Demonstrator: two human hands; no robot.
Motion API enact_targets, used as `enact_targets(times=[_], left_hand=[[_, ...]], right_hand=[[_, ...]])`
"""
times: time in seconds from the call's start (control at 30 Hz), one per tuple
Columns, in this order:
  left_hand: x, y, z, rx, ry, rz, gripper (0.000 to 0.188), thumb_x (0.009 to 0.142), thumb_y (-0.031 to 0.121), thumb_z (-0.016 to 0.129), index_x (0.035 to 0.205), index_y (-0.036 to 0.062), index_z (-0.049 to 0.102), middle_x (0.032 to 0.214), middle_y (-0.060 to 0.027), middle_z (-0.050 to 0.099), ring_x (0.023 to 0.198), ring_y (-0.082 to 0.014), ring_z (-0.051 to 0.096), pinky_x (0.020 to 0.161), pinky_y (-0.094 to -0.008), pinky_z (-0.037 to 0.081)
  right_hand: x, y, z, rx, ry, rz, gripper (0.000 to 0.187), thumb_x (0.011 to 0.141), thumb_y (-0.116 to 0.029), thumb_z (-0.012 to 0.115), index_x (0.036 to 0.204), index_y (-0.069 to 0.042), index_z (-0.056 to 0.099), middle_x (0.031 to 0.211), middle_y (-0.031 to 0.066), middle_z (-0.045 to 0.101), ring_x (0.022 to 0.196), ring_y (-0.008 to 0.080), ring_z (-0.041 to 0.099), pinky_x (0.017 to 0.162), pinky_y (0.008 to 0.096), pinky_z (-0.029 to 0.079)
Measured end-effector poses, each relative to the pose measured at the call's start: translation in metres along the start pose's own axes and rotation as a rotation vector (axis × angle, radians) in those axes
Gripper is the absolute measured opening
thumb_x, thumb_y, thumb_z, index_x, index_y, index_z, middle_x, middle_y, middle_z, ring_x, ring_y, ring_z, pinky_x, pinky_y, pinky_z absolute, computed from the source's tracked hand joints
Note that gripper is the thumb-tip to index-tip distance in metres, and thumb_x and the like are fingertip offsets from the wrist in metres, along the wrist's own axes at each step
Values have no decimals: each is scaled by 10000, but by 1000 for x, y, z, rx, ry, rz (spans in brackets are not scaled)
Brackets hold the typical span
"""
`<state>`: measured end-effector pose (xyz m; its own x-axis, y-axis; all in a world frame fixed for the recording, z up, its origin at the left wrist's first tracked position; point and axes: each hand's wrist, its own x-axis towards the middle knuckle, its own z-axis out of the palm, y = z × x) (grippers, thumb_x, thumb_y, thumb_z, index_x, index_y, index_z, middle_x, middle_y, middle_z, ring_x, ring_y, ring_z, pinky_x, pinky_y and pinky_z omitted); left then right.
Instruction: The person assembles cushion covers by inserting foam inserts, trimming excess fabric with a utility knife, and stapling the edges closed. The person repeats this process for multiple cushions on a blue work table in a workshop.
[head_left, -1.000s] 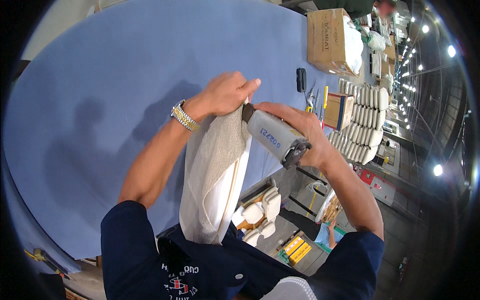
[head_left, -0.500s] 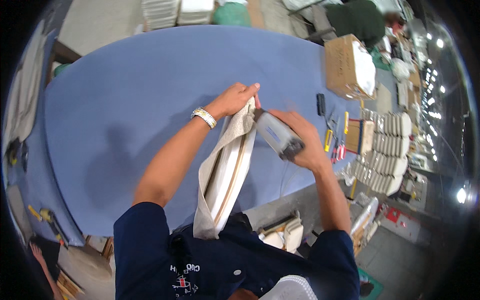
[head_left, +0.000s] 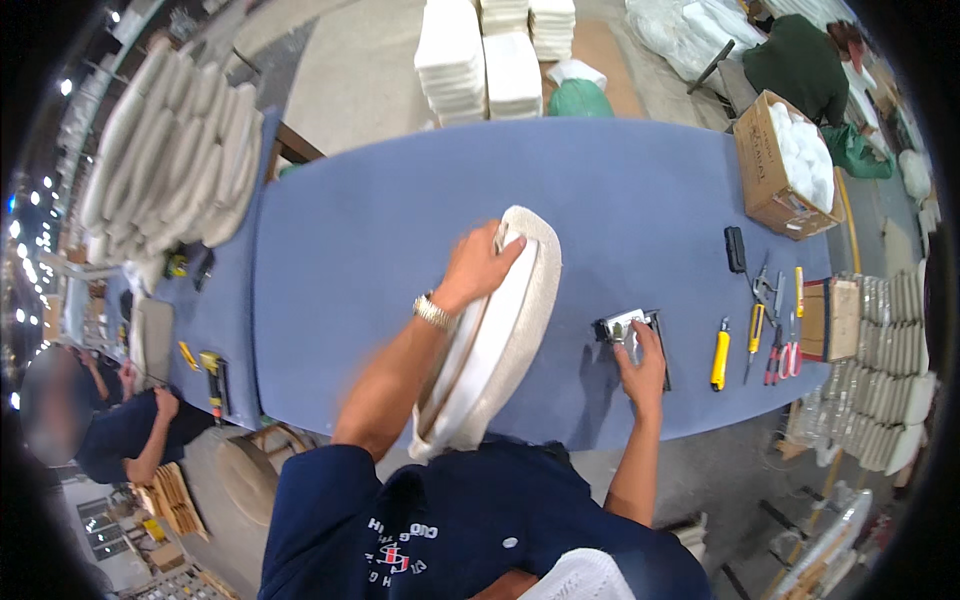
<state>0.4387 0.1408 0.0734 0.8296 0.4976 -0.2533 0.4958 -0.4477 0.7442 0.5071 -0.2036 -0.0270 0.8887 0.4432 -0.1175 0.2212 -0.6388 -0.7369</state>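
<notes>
From the head view, a beige padded panel (head_left: 540, 275) is being gripped by the left hand (head_left: 480, 268), the thumb laid over its white inner side and the fingers closed round the left rim, just short of the far end. So the panel is carried to the right of that hand and back beneath it, tilted, its near end brought up to the navy shirt (head_left: 440, 520) at the near edge of the blue surface (head_left: 370, 230). Whether its underside is touching the surface cannot be told.

Over to the right hand (head_left: 643, 362), well apart from the panel and near the near edge: it is half curled, thumb and fingertips set at a silver-and-black handheld tool (head_left: 624, 322). Whether the tool is firmly held or only touched cannot be made out.

Toward the right edge, a yellow cutter (head_left: 721, 355) is laid out, with a black case (head_left: 735, 250) farther back and red-handled tools closer to the edge. A wooden box (head_left: 840, 320) is seated right at that edge. The far right corner is taken by a cardboard box (head_left: 768, 165), filled with white material. Beyond the far edge, white cushions (head_left: 450, 75) are stacked.
</notes>
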Motion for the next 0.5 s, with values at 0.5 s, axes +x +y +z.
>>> enact_targets(times=[0.5], left_hand=[[-248,100,19,-236,464,395,701,899,112,741,1513,-13,428,1455,-254,546,1274,-372,616,1036,-417,505]], right_hand=[[73,-246,-42,721,25,-976,313,1041,-209,539,980,15,749,1012,111,747,969,238,692,894,317,508]])
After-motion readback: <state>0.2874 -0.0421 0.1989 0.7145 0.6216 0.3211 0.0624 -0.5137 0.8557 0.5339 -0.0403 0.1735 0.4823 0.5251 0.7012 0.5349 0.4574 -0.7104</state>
